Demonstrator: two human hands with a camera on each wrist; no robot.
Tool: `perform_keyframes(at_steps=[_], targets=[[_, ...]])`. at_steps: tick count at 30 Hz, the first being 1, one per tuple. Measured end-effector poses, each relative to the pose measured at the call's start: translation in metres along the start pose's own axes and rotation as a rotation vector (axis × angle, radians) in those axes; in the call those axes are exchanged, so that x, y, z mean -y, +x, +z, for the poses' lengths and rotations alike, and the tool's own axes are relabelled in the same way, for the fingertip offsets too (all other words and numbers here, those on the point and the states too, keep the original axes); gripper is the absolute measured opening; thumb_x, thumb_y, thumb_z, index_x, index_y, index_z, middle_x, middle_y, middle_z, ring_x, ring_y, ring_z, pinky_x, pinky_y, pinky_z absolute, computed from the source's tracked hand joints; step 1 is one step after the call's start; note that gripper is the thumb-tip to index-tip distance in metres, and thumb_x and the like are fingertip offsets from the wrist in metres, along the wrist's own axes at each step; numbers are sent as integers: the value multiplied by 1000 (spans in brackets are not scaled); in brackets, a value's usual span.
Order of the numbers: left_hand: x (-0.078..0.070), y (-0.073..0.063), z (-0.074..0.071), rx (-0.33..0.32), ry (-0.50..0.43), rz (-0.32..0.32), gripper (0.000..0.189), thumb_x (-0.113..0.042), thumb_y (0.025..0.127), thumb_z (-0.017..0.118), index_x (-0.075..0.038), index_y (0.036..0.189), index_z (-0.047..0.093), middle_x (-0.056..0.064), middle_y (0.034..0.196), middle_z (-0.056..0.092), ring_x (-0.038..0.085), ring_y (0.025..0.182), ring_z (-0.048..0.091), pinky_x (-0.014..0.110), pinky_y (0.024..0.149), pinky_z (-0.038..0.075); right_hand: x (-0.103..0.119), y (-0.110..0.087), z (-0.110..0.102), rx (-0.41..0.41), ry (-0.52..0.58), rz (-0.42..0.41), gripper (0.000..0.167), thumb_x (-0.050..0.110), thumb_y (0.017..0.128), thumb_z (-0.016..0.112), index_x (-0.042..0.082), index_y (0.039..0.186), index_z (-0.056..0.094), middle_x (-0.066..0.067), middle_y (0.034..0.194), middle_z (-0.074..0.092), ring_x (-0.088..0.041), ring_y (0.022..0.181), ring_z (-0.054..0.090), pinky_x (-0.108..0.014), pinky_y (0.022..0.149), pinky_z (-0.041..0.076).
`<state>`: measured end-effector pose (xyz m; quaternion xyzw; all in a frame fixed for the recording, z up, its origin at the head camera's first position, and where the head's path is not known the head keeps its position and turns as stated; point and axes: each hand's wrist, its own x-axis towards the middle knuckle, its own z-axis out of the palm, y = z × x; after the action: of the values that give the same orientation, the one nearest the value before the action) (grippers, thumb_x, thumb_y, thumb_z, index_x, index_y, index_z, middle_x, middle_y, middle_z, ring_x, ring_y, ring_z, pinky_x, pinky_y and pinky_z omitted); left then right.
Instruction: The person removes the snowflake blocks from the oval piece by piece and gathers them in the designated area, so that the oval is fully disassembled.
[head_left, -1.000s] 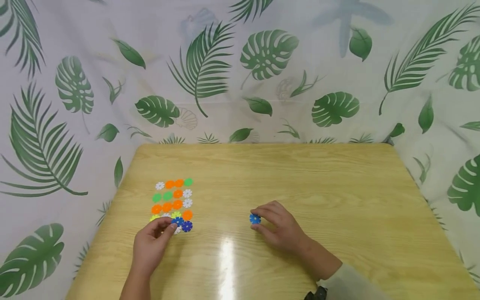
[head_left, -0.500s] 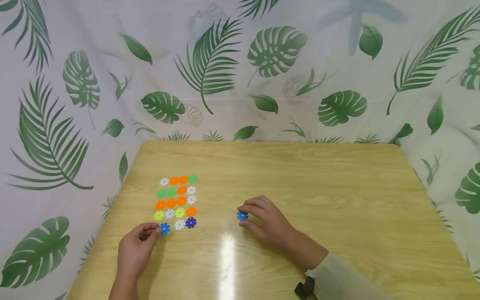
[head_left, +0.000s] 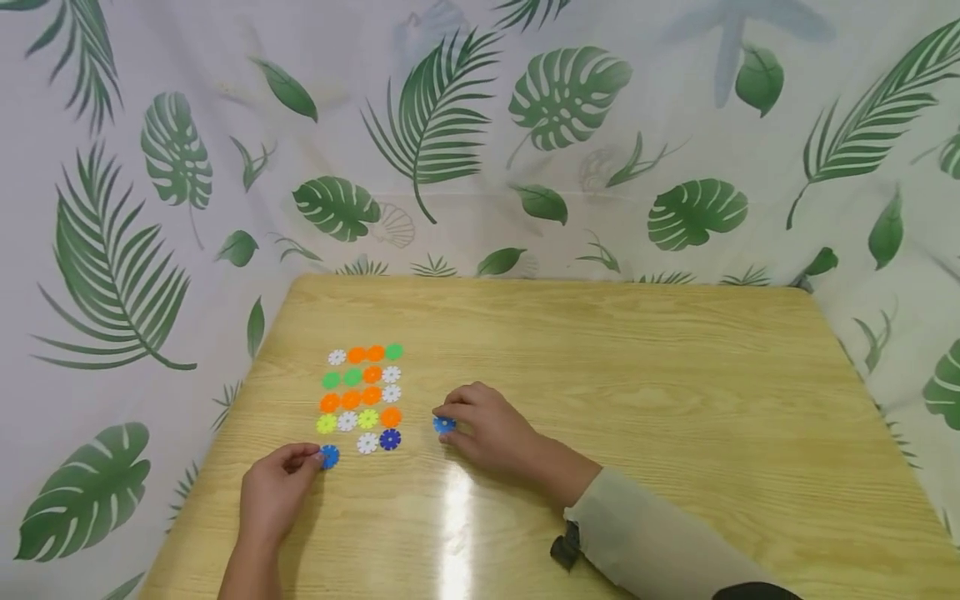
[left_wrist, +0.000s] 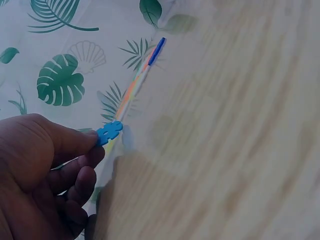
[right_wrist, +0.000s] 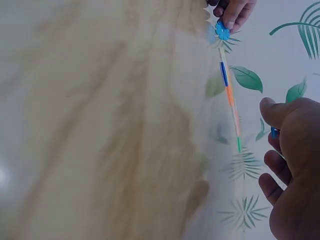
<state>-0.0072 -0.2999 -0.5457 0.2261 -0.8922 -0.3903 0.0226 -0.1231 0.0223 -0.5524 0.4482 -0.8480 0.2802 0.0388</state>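
My left hand (head_left: pixel 277 487) pinches a blue snowflake disc (head_left: pixel 329 457) between thumb and fingertips, just left of the front row of discs. In the left wrist view this notched blue disc (left_wrist: pixel 109 133) sticks out from the fingertips, tilted. My right hand (head_left: pixel 487 429) holds a second blue snowflake disc (head_left: pixel 445 423) between thumb and fingers, right of the rows; in the right wrist view only a sliver of that disc (right_wrist: pixel 274 132) shows. The front row has a white disc (head_left: pixel 367 442) and a dark blue disc (head_left: pixel 390 439) lying flat.
Behind the front row lie several rows of flat discs, among them orange (head_left: pixel 351 400), green (head_left: pixel 332 380), yellow (head_left: pixel 327 423) and white (head_left: pixel 337 357) ones. They rest on the left of a wooden table (head_left: pixel 637 375). A leaf-print cloth (head_left: pixel 465 225) hangs behind it.
My left hand has carried its blue disc leftward from above the front row, uncovering the discs there. My right hand has moved left toward the rows, still holding its disc.
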Motion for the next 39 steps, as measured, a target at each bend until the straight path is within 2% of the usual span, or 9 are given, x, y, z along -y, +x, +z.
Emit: perform_keyframes(at_steps=[4, 10, 15, 20, 26, 33, 39], targets=[[3, 2, 1, -12, 39, 14, 26, -28, 99, 70, -7, 112, 78, 7, 103, 76, 24, 96, 68, 34, 79, 51, 3, 13, 9, 84, -34, 25, 32, 29, 100, 72, 14, 129, 73, -1, 124, 68, -21, 115, 60, -40, 99, 49], [4, 8, 2, -19, 99, 28, 31, -32, 99, 69, -5, 113, 78, 7, 100, 76, 25, 92, 68, 36, 77, 51, 5, 27, 22, 121, -60, 47, 22, 31, 100, 70, 19, 117, 75, 4, 120, 72, -19, 114, 61, -40, 99, 48], [3, 8, 3, -21, 114, 6, 32, -33, 98, 70, -5, 111, 78, 7, 98, 75, 24, 87, 67, 34, 73, 49, 4, 35, 30, 157, -75, 59, 18, 31, 100, 71, 20, 114, 76, 6, 119, 72, -18, 112, 61, -39, 98, 48], [3, 7, 4, -8, 123, 19, 31, -33, 98, 70, -5, 109, 79, 6, 96, 76, 23, 85, 67, 33, 72, 50, 6, 37, 32, 180, -98, 66, 18, 30, 99, 72, 20, 113, 77, 7, 120, 72, -18, 110, 61, -37, 94, 49], [-1, 14, 6, 34, 132, 44, 33, -35, 98, 71, -4, 107, 78, 6, 96, 76, 22, 84, 68, 35, 71, 51, 8, 36, 26, 180, -97, 107, 18, 29, 99, 72, 18, 112, 79, 5, 123, 72, -19, 111, 61, -39, 95, 49], [-8, 23, 9, 67, 155, 27, 33, -34, 95, 71, -2, 103, 77, 7, 91, 76, 22, 79, 66, 34, 66, 49, 8, 35, 25, 211, -104, 164, 20, 29, 100, 70, 18, 113, 80, 4, 126, 70, -20, 115, 59, -40, 98, 47], [-7, 26, 9, 75, 168, 5, 33, -33, 94, 72, -1, 101, 76, 8, 88, 75, 22, 76, 64, 33, 64, 47, 5, 32, 20, 203, -93, 138, 21, 24, 99, 70, 15, 117, 78, -1, 129, 67, -23, 116, 60, -38, 102, 47]])
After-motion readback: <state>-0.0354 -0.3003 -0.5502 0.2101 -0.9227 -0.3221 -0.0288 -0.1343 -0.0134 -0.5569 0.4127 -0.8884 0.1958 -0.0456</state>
